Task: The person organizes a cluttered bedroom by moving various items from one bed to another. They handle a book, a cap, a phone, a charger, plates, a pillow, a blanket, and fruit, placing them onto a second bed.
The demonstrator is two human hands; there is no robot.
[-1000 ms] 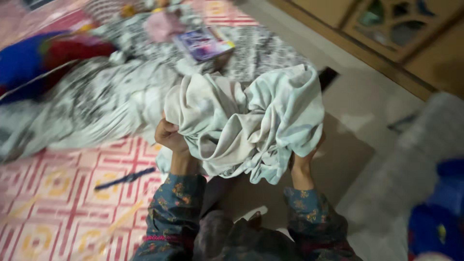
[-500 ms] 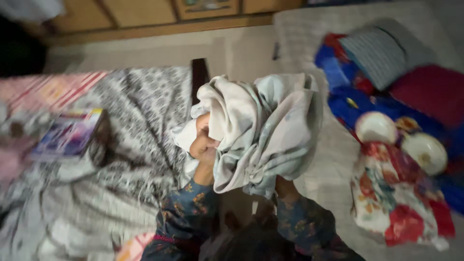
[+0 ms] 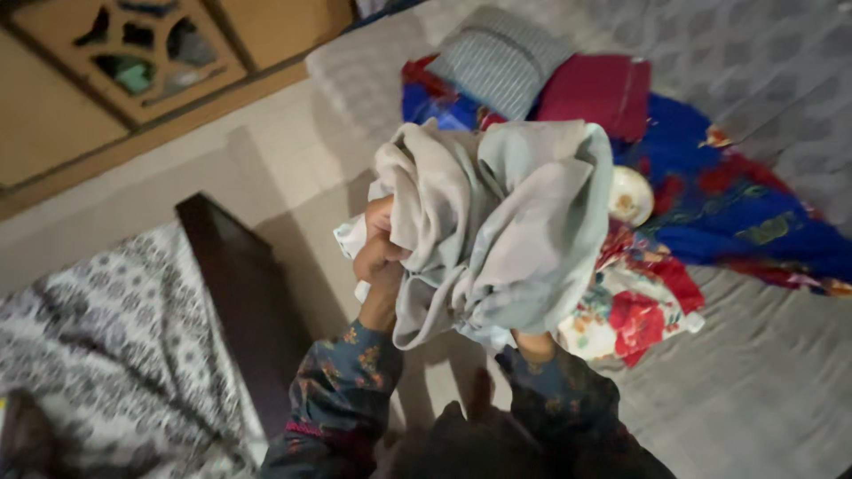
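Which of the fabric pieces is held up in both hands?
The pale grey-green bundled cloth, gripped by the left hand and right hand. The red, blue and floral fabrics lie flat.

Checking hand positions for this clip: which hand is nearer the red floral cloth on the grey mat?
Right. The right hand, mostly hidden under the pale bundled cloth, is beside the red floral cloth. The left hand grips the bundle's far side.

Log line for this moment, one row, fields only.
left hand: gripping bunched pale grey-green cloth | right hand: under cloth, mostly hidden | cloth: held up, crumpled | behind: red floral fabric
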